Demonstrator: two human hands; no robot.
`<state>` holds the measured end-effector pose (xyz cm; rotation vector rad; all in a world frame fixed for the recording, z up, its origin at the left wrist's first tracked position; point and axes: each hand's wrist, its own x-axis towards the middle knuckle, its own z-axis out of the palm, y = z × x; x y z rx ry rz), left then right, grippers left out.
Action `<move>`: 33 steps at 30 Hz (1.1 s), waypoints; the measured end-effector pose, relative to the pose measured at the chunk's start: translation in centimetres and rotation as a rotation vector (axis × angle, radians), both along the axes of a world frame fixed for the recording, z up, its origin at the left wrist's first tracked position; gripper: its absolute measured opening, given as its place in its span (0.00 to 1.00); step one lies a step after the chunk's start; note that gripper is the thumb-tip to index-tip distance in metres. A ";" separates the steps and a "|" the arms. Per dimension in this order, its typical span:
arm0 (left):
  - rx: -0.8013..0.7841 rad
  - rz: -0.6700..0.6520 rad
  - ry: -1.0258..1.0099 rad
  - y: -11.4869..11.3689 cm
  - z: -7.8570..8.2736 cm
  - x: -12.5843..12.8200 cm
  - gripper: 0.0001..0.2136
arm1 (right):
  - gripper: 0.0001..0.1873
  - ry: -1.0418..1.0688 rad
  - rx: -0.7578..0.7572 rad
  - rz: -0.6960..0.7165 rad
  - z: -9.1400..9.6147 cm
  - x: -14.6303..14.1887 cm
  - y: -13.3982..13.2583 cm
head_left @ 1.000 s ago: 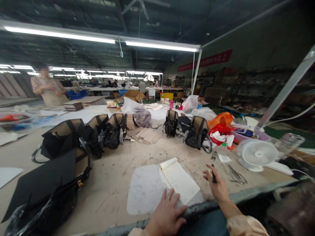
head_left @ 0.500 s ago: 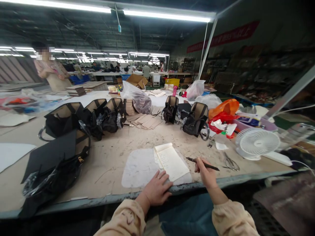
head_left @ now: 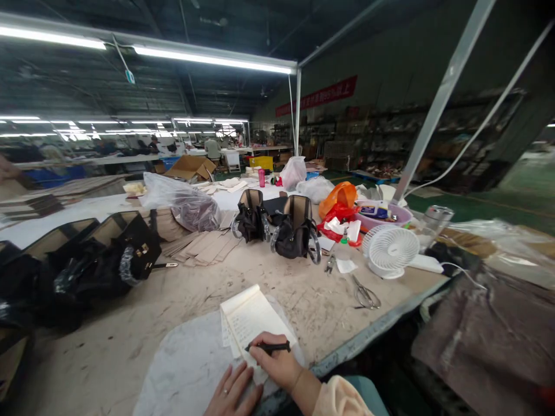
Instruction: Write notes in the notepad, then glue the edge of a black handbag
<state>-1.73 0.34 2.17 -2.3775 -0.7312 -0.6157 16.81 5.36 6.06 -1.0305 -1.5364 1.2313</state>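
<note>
On the table, the right hand, closed around the pen, is now over the pad instead of beside it, the left hand lying flat at its near edge.

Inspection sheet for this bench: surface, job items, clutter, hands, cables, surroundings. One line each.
Surface: brown tabletop, dark marks and scuffs.
Job items: notepad with writing, overlapping a pale sheet; black pen over the page, tip contact unclear.
Clutter: black bags left and right, white fan, scissors, orange plastic bag.
Hands: right hand holds the pen; left hand lies by the notepad's lower edge, fingers spread, partly out of frame.
Cables: white cord near the fan; another beside the metal post.
Surroundings: strip lights, red banner, more worktables behind.
</note>
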 end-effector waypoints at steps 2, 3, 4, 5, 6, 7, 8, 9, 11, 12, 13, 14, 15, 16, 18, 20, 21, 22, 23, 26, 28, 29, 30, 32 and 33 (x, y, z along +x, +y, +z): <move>0.012 -0.008 0.007 0.5 -0.4 0.0 0.16 | 0.08 -0.029 0.034 -0.050 -0.2 -0.2 0.1; 0.007 -0.010 0.009 0.5 -0.4 -0.1 0.16 | 0.09 -0.045 0.042 -0.068 -0.3 -0.2 0.2; 0.005 -0.016 0.008 0.5 -0.3 -0.1 0.16 | 0.09 -0.063 0.046 -0.078 -0.3 -0.1 0.2; -0.007 -0.015 0.006 0.2 -0.1 -0.1 0.17 | 0.09 -0.082 0.047 -0.082 -0.2 0.0 0.2; -0.038 -0.005 0.007 -0.1 0.3 -0.1 0.17 | 0.08 -0.102 0.048 -0.082 -0.1 0.1 0.1; -0.099 0.016 0.011 -0.6 0.8 0.0 0.19 | 0.07 -0.121 0.049 -0.078 0.1 0.3 0.0; -0.189 0.045 0.019 -1.2 1.4 0.1 0.20 | 0.07 -0.137 0.049 -0.073 0.4 0.6 -0.1; -0.307 0.080 0.026 -1.8 2.1 0.2 0.22 | 0.07 -0.149 0.048 -0.066 0.6 0.9 -0.2; -0.579 0.136 0.012 -2.9 3.5 0.6 0.24 | 0.08 -0.166 0.051 -0.053 1.0 1.6 -0.3; -0.686 0.147 -0.018 -3.2 4.0 0.8 0.24 | 0.09 -0.170 0.047 -0.045 1.1 2.0 -0.2; -0.771 0.164 -0.046 -3.3 4.4 0.9 0.25 | 0.10 -0.173 0.043 -0.042 1.2 2.3 -0.1; -0.828 0.176 -0.083 -3.4 4.7 1.1 0.26 | 0.11 -0.175 0.037 -0.036 1.2 2.6 0.1; -0.863 0.178 -0.116 -3.4 4.8 1.2 0.27 | 0.12 -0.177 0.032 -0.031 1.1 2.8 0.2; -0.881 0.179 -0.141 -3.4 4.8 1.3 0.27 | 0.12 -0.180 0.027 -0.028 1.1 2.9 0.3; -0.889 0.176 -0.171 -3.5 4.7 1.4 0.28 | 0.14 -0.189 0.021 -0.023 1.1 3.0 0.3; -0.887 0.175 -0.177 -3.5 4.6 1.4 0.27 | 0.14 -0.203 0.026 -0.023 1.1 2.9 0.1; -0.884 0.175 -0.179 -3.5 4.6 1.4 0.27 | 0.14 -0.210 0.033 -0.024 1.1 2.8 0.1; -0.882 0.174 -0.180 -3.6 4.5 1.4 0.27 | 0.14 -0.217 0.043 -0.026 1.1 2.6 0.0; -0.881 0.171 -0.178 -3.6 4.5 1.3 0.27 | 0.14 -0.222 0.053 -0.027 1.1 2.5 0.0; -0.888 0.166 -0.168 -3.6 4.5 1.3 0.27 | 0.13 -0.235 0.079 -0.026 1.0 2.1 0.2; -0.894 0.167 -0.160 -3.5 4.5 1.2 0.27 | 0.12 -0.248 0.083 -0.021 0.8 2.0 0.4; -0.895 0.169 -0.160 -3.5 4.5 1.2 0.26 | 0.11 -0.257 0.083 -0.016 0.7 2.0 0.5; -0.897 0.171 -0.160 -3.5 4.5 1.3 0.26 | 0.11 -0.267 0.084 -0.010 0.6 2.0 0.6; -0.902 0.172 -0.161 -3.5 4.5 1.3 0.25 | 0.11 -0.287 0.090 0.008 0.6 2.1 0.6; -0.903 0.171 -0.161 -3.5 4.5 1.3 0.25 | 0.10 -0.296 0.096 0.019 0.6 2.1 0.6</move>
